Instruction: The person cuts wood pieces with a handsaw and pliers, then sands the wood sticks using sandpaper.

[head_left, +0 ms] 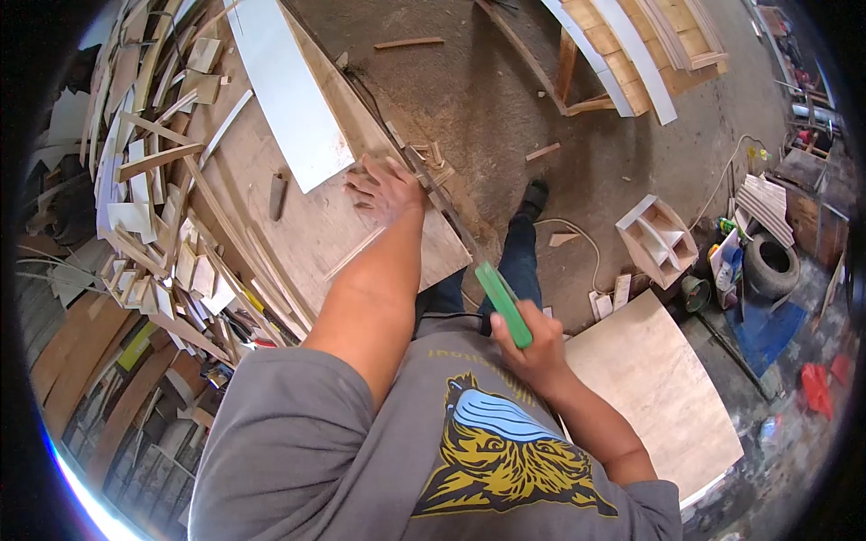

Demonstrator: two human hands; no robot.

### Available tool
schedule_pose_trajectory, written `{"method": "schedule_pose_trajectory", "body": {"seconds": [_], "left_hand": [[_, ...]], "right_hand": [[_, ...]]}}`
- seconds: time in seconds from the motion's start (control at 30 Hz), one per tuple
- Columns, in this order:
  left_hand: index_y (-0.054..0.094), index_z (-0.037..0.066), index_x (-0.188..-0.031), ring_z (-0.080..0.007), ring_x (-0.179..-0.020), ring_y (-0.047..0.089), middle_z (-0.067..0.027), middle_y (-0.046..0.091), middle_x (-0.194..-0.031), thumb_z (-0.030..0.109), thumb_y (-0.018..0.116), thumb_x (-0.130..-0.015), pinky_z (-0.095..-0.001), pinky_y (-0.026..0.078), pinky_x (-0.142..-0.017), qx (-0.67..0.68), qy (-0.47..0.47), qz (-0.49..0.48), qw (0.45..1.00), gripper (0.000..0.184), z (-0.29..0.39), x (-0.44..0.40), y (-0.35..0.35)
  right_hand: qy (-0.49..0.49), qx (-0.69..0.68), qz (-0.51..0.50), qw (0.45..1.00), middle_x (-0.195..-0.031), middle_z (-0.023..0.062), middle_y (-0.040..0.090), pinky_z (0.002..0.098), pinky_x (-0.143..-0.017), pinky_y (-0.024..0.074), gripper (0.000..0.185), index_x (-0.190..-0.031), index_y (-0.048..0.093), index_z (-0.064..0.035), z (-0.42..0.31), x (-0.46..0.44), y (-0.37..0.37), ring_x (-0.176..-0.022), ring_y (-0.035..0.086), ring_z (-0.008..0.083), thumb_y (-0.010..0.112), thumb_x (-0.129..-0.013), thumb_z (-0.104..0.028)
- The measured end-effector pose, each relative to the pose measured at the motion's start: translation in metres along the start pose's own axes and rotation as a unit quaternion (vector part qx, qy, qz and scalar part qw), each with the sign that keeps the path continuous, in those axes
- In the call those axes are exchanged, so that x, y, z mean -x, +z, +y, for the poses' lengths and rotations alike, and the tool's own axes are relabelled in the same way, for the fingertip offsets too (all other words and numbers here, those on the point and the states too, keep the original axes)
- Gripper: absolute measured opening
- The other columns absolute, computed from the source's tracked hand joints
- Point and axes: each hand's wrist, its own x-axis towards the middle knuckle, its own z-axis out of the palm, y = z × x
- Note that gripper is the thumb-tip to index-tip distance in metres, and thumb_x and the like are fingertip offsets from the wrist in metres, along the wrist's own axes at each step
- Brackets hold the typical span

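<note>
- Head view: the right hand (pixel 530 341) has its fingers clamped around the lower part of a green-handled tool (pixel 501 300), held in front of the shirt.
- The tool's long axis slants up and to the left of the frame, away from the right fingers, its far end near the closest corner of the plywood surface (pixel 302 239); the right hand is the nearer one.
- The left hand (pixel 390 189) lies palm down on that surface, fingers spread and gripping nothing, just beside the end of a long white panel (pixel 287 95) and the narrow strip (pixel 442 203) along the surface's edge.
- Hard to make out: the tool's working end, and whether it touches the corner. The left forearm hides part of the surface; the white panel's far end is cut off.
</note>
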Motion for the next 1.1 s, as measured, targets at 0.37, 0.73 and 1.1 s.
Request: {"method": "schedule_pose_trajectory", "body": {"seconds": [0.37,0.73,1.1], "left_hand": [[0.028,0.031,-0.166,-0.0506,-0.160,0.004,-0.0319,0.007,-0.171,0.048,0.044,-0.105,-0.0694,0.015,-0.123,-0.040,0.076,0.004,0.996,0.066,-0.001,-0.002,-0.001],[0.027,0.031,-0.166,-0.0490,-0.160,0.005,-0.0313,0.009,-0.171,0.047,0.042,-0.107,-0.0668,0.014,-0.124,-0.028,0.080,0.018,0.996,0.063,0.003,-0.009,0.004],[0.032,0.039,-0.163,-0.0481,-0.160,0.005,-0.0238,0.011,-0.174,0.049,0.038,-0.108,-0.0747,0.016,-0.120,0.004,0.037,0.027,0.999,0.056,0.005,-0.010,0.006]], "right_hand": [[0.077,-0.025,-0.011,0.997,-0.067,0.0184,0.060,0.0451,-0.054,0.0489,0.030,-0.081,0.057,-0.0026,-0.020,-0.022,0.025,-0.059,0.064,0.0385,0.074,-0.097,-0.021],[0.072,-0.030,0.037,0.996,-0.063,0.0147,0.056,0.0405,-0.051,0.0450,0.028,-0.078,0.057,-0.0023,-0.027,-0.004,0.027,-0.053,0.059,0.0318,0.073,-0.098,-0.015],[0.028,-0.014,0.017,0.999,-0.071,0.0178,0.062,0.0444,-0.054,0.0498,0.028,-0.081,0.057,-0.0026,0.006,-0.012,0.040,-0.061,0.065,0.0385,0.075,-0.095,-0.018]]}}
